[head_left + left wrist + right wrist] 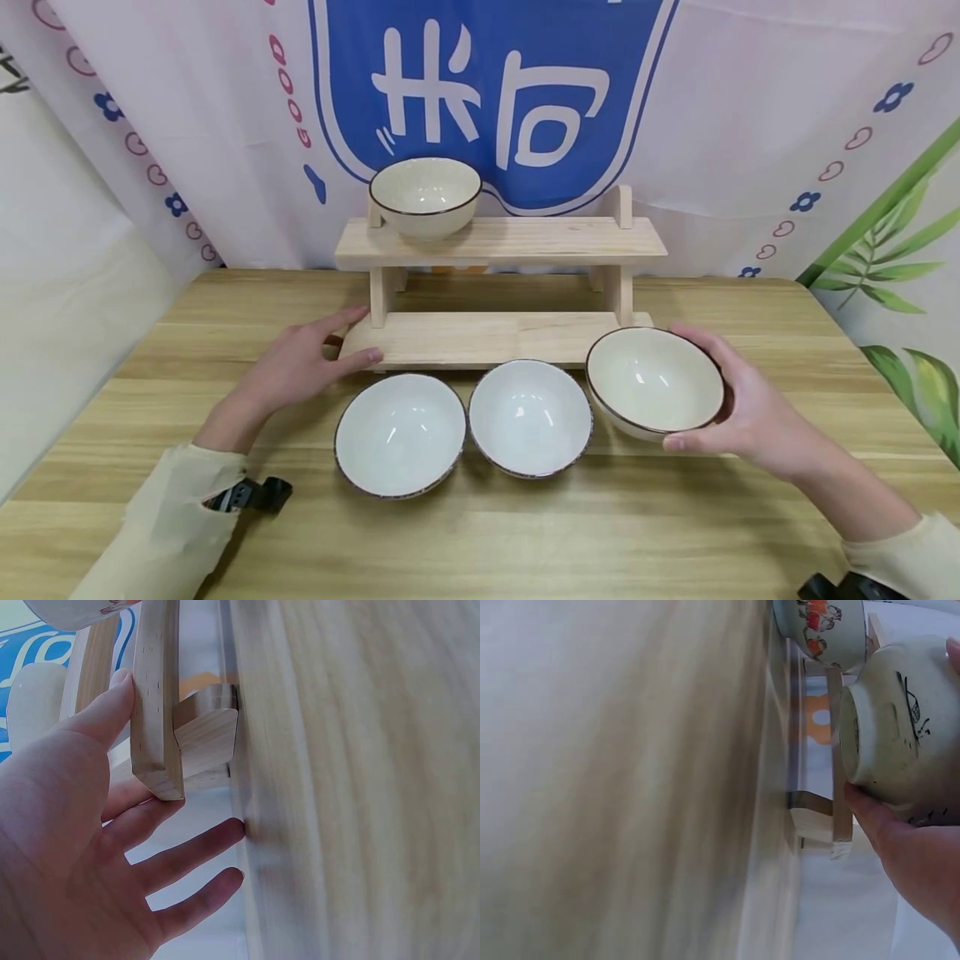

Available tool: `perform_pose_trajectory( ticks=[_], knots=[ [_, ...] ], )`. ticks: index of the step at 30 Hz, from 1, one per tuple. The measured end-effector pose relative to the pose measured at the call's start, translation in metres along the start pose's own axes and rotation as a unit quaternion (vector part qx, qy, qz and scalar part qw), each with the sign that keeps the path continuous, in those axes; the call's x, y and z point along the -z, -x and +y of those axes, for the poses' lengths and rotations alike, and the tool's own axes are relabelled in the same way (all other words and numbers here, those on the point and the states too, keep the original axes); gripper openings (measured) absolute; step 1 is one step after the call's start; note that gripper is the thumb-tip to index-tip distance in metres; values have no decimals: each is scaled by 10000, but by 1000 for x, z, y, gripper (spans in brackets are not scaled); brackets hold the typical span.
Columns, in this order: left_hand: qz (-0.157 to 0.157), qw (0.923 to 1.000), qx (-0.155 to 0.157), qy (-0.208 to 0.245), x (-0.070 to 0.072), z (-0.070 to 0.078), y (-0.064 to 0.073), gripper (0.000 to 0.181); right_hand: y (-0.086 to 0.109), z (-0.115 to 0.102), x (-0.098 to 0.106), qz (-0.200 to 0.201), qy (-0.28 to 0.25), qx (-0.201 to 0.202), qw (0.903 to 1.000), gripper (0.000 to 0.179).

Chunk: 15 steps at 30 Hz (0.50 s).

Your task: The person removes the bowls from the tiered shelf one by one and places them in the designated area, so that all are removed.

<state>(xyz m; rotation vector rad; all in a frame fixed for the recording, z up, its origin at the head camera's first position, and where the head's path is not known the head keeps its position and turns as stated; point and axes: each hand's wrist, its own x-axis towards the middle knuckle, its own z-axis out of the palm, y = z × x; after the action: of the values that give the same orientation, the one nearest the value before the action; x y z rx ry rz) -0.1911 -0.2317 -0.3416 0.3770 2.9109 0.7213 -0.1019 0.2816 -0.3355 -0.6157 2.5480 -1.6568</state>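
Note:
My right hand (738, 408) grips a cream bowl (654, 379) with a dark rim by its right side, tilted above the table near the right end of a two-tier wooden shelf (510, 242). Dark line drawings mark the outside of that bowl (911, 724) in the right wrist view. At the shelf's left end, my left hand (300, 358) holds the lower board (159, 705) between thumb and fingers, with the other fingers spread. Two white bowls, one on the left (400, 435) and one in the middle (530, 418), are in front of the shelf.
Another cream bowl (425, 200) stands on the left of the upper tier. Behind the wooden table (480, 542) hangs a white curtain (720, 108) with a blue printed emblem. Dark devices are strapped at both wrists.

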Motion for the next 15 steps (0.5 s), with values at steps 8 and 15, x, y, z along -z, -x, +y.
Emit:
perform_pose_trajectory(
  ticks=[8, 15],
  knots=[
    [6, 10000, -23, 26, 1, 1, 1, 92, 8, 11, 1, -93, 122, -27, 9999, 117],
    [-21, 10000, 12, 41, 1, 2, 1, 92, 13, 13, 0, -191, 169, -173, 9995, 116]
  ],
)
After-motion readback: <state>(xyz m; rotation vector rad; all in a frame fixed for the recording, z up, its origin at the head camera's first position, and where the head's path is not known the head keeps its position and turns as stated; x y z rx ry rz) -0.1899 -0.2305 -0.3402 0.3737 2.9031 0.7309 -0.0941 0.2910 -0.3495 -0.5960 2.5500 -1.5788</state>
